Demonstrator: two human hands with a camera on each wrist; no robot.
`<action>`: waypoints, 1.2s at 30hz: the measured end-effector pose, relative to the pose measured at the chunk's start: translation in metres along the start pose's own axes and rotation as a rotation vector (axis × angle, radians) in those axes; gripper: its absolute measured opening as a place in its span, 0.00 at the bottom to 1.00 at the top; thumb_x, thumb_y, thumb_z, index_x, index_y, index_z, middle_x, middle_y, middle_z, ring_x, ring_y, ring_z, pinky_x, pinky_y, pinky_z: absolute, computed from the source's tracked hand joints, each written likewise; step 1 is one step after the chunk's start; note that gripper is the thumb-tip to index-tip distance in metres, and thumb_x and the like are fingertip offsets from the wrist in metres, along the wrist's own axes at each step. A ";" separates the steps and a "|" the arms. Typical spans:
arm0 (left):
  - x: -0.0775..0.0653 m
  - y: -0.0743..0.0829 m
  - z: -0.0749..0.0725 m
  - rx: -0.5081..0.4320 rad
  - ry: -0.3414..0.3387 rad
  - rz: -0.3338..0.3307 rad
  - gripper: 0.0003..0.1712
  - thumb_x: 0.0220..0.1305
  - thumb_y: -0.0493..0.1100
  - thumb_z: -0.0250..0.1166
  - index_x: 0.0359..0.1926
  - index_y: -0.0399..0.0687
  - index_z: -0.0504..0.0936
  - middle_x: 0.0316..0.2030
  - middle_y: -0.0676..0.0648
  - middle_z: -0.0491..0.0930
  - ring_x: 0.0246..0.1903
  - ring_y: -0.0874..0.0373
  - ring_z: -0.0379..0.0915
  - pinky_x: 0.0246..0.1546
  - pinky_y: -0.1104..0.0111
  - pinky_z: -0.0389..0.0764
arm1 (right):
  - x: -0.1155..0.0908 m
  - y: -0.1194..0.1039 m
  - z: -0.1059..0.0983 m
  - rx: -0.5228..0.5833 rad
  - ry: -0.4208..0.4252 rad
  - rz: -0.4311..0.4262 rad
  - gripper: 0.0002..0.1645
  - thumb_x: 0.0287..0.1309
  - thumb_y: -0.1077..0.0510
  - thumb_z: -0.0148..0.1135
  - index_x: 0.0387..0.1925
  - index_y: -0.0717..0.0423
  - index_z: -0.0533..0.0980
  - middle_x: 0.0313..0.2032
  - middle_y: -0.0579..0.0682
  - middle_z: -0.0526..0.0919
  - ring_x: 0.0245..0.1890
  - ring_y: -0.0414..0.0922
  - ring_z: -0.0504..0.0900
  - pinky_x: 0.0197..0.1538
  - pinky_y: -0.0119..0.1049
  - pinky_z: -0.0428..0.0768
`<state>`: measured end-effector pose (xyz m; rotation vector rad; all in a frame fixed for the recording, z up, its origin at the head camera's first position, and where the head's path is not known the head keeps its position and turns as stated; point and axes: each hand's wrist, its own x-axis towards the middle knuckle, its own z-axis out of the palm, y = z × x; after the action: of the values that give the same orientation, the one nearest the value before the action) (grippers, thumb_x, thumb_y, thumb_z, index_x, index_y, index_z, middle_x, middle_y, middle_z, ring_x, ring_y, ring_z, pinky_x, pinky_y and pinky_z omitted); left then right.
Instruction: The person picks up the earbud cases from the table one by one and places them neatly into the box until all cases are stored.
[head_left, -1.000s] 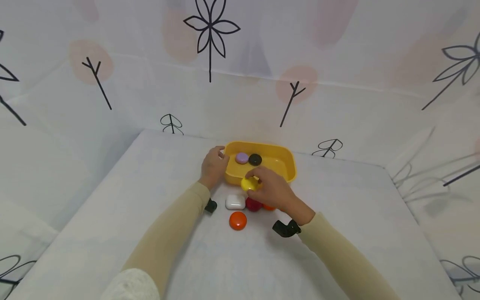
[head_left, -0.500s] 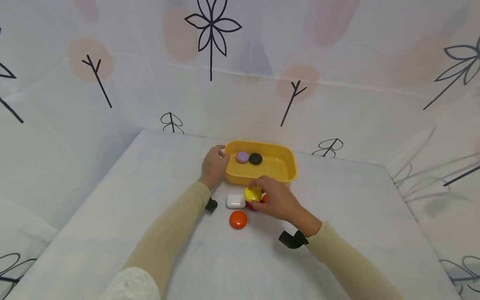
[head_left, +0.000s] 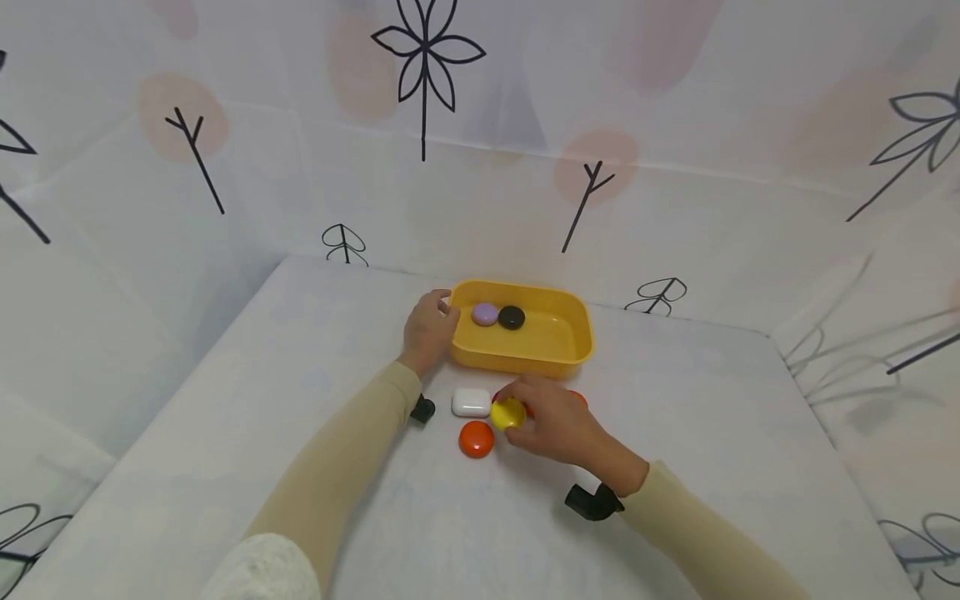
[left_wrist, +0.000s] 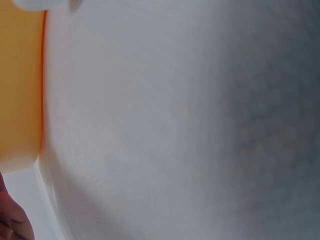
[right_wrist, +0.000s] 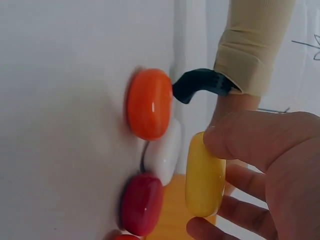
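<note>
My right hand (head_left: 555, 421) pinches a smooth yellow disc (head_left: 508, 414) between thumb and fingertips. In the right wrist view the yellow disc (right_wrist: 205, 175) is held on edge, apart from the table. My left hand (head_left: 431, 332) grips the left wall of a yellow plastic container (head_left: 517, 363). Inside it lie a purple disc (head_left: 484, 314) and a black disc (head_left: 512, 317). In front are a white rounded block (head_left: 471, 403) and an orange disc (head_left: 476, 439). A dark red piece (right_wrist: 142, 204) and another orange piece (head_left: 577, 398) are partly hidden by my right hand.
The pale cloth-covered table (head_left: 300, 333) meets a patterned cloth backdrop (head_left: 480, 208) just behind the container. Dark wrist mounts, one on the left (head_left: 423, 409) and one on the right (head_left: 594, 502), stick out below the hands.
My right hand has moved toward me, carrying the yellow disc from the container's front edge to above the loose pieces. The left hand has stayed on the container.
</note>
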<state>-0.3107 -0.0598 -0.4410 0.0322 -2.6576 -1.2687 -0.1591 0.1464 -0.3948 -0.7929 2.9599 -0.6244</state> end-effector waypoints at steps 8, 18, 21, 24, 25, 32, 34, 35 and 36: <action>0.001 -0.001 0.001 0.002 -0.001 0.003 0.25 0.62 0.46 0.55 0.60 0.46 0.74 0.40 0.46 0.78 0.37 0.52 0.73 0.40 0.61 0.75 | -0.008 0.001 0.006 -0.020 -0.063 0.041 0.20 0.45 0.51 0.73 0.43 0.43 0.79 0.38 0.37 0.78 0.40 0.38 0.75 0.43 0.33 0.78; 0.000 0.000 0.000 0.000 -0.008 0.001 0.25 0.61 0.46 0.54 0.60 0.47 0.74 0.40 0.47 0.78 0.38 0.53 0.73 0.41 0.61 0.75 | -0.012 0.003 0.013 -0.058 -0.093 0.053 0.22 0.44 0.50 0.74 0.44 0.43 0.80 0.40 0.38 0.81 0.40 0.36 0.75 0.44 0.31 0.78; 0.000 0.000 0.000 -0.001 -0.015 -0.004 0.26 0.61 0.46 0.54 0.60 0.47 0.74 0.40 0.47 0.78 0.38 0.53 0.73 0.42 0.61 0.75 | -0.013 0.003 0.015 -0.050 -0.099 0.056 0.22 0.43 0.50 0.74 0.45 0.43 0.80 0.39 0.38 0.81 0.40 0.36 0.74 0.43 0.31 0.79; -0.001 0.001 0.000 -0.002 -0.023 -0.011 0.26 0.62 0.46 0.54 0.61 0.47 0.74 0.40 0.47 0.77 0.38 0.53 0.73 0.42 0.61 0.75 | -0.015 0.005 0.016 -0.048 -0.101 0.051 0.23 0.43 0.51 0.75 0.45 0.43 0.80 0.39 0.38 0.80 0.38 0.36 0.74 0.42 0.30 0.79; -0.001 0.001 0.000 -0.003 -0.023 -0.012 0.26 0.62 0.46 0.54 0.61 0.47 0.74 0.40 0.47 0.77 0.38 0.53 0.73 0.42 0.61 0.75 | -0.015 0.006 0.017 -0.048 -0.102 0.048 0.23 0.43 0.51 0.75 0.45 0.43 0.80 0.39 0.38 0.80 0.38 0.36 0.74 0.42 0.30 0.79; -0.001 0.001 0.000 0.004 -0.022 -0.010 0.26 0.62 0.47 0.54 0.61 0.48 0.73 0.40 0.47 0.77 0.37 0.53 0.72 0.40 0.62 0.74 | -0.016 0.010 0.020 -0.064 -0.100 0.032 0.22 0.43 0.50 0.75 0.44 0.43 0.80 0.39 0.38 0.79 0.40 0.36 0.74 0.43 0.30 0.79; 0.000 0.001 0.000 0.002 -0.019 -0.006 0.26 0.62 0.47 0.54 0.61 0.48 0.73 0.40 0.47 0.77 0.37 0.53 0.72 0.41 0.62 0.74 | -0.016 0.010 0.020 -0.067 -0.103 0.030 0.22 0.43 0.50 0.75 0.44 0.42 0.80 0.39 0.38 0.80 0.40 0.36 0.75 0.43 0.31 0.79; 0.000 0.001 0.000 0.000 -0.018 -0.004 0.26 0.62 0.47 0.54 0.61 0.48 0.74 0.40 0.47 0.77 0.38 0.53 0.72 0.41 0.61 0.74 | -0.016 0.010 0.021 -0.070 -0.104 0.028 0.22 0.43 0.50 0.75 0.44 0.42 0.80 0.39 0.39 0.80 0.41 0.37 0.75 0.43 0.31 0.80; 0.000 0.001 0.000 -0.001 -0.016 -0.002 0.26 0.61 0.47 0.54 0.60 0.48 0.74 0.40 0.47 0.77 0.38 0.53 0.73 0.41 0.61 0.74 | -0.016 0.010 0.021 -0.073 -0.106 0.032 0.22 0.43 0.50 0.75 0.43 0.42 0.80 0.39 0.39 0.80 0.41 0.37 0.75 0.44 0.32 0.79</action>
<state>-0.3107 -0.0595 -0.4404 0.0242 -2.6711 -1.2759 -0.1476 0.1544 -0.4191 -0.7574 2.9067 -0.4602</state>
